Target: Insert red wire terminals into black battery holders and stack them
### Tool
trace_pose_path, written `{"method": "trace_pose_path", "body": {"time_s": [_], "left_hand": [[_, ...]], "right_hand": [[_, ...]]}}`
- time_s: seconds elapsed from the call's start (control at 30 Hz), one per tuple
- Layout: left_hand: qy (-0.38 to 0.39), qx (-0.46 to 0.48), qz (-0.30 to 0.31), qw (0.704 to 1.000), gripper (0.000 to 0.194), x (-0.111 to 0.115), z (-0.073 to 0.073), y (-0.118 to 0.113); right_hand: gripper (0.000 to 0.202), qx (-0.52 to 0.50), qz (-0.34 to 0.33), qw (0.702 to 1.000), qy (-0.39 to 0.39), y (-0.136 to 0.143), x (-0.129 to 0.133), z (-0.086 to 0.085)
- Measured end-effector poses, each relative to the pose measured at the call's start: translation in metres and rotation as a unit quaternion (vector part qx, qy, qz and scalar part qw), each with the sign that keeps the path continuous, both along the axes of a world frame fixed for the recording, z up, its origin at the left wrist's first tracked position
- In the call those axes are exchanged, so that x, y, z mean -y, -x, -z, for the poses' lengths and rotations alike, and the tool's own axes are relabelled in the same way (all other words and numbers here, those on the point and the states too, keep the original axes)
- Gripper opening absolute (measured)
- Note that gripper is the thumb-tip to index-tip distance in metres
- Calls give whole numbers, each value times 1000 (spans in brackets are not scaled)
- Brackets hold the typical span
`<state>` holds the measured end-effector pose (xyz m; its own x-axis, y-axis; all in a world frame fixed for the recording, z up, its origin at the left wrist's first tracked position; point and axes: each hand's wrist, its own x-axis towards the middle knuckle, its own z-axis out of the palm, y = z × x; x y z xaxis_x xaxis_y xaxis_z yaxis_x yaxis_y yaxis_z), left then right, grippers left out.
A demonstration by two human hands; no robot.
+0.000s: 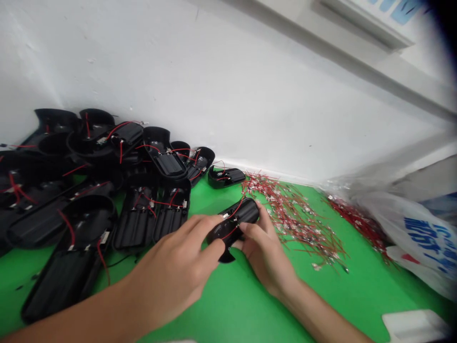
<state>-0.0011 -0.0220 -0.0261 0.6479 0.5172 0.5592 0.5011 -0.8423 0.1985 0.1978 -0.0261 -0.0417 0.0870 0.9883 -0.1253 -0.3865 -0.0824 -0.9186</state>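
Observation:
Between my two hands, above the green tabletop, is a black plastic battery housing (247,213) with red wires and small metal contacts inside. My right hand (267,255) is closed around its right end, the thumb pressing near a metal contact in the middle. At the left end, my left hand (182,267) grips the housing between thumb and index finger; the fingertips are partly hidden behind it. A similar housing (228,177) lies just beyond, near the wall. Right of my hands spreads a loose heap of red wires with metal contacts (293,214).
Several black housings with red wires (167,162) are piled on the left against the white wall (228,85). Another bundle of red wires (357,221) lies at the right by a printed plastic bag (421,238). A white object (414,326) is at the lower right of the green table (228,309).

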Motion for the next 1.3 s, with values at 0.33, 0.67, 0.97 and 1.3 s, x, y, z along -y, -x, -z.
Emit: {"method": "trace_pose_path", "body": {"time_s": [0.33,0.67,0.97,1.3], "left_hand": [[6,10,-10,1000,14,-3,0,1],[13,14,0,1000,16,0,-2,-5],[13,32,8,999,17,4,-3,-7],[28,38,5,999,16,0,-3,-6]], "right_hand": [[57,18,-9,1000,1,-1,-2,-1],[46,20,11,1000,13,2,-2,-3],[49,25,28,999,23,3,-2,-5],[48,28,8,999,16,1,-3,-2]]}}
